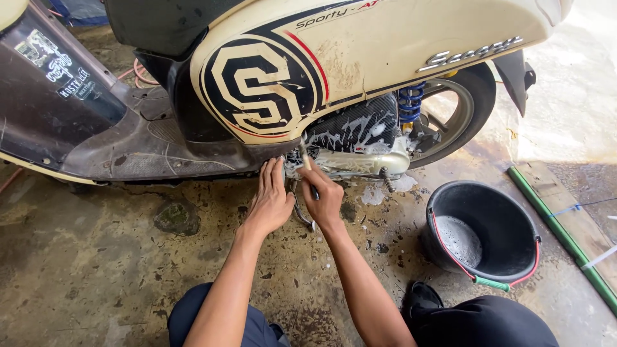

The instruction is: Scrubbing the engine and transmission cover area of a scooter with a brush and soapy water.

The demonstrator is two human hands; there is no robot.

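Observation:
A cream and black scooter stands side-on in front of me, its lower engine cover streaked with white soap foam. My right hand grips a brush with a thin handle, its head pressed up under the engine near the foam. My left hand rests flat with fingers extended against the underside of the scooter, just left of the brush. Both forearms reach forward from my knees at the bottom edge.
A black bucket with a red and green handle holds soapy water at the right. A wooden plank with a green edge lies beyond it. The concrete floor is wet and stained. The rear wheel sits at upper right.

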